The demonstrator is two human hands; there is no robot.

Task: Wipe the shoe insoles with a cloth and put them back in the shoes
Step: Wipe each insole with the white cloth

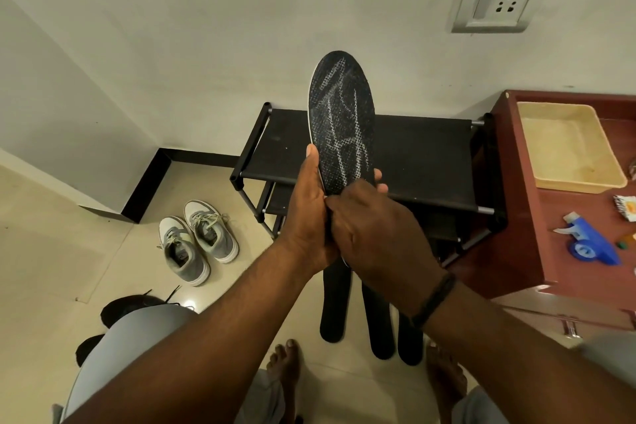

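I hold a black insole point(340, 120) with a white mesh print upright in front of me. My left hand point(308, 213) grips its lower left edge, thumb on the front. My right hand point(375, 231) covers the heel end, fingers curled over it; no cloth is visible in either hand. Three more black insoles point(377, 317) lie side by side on the floor below my hands. A pair of grey-and-white sneakers point(198, 237) stands on the floor to the left. Black shoes point(127, 310) sit partly hidden behind my left knee.
A black shoe rack point(423, 162) stands against the wall behind the insole. To the right is a reddish wooden cabinet point(523, 203) carrying a beige tray point(568, 148) and a blue tape dispenser point(588, 241). My bare feet point(285, 372) rest on the tiled floor.
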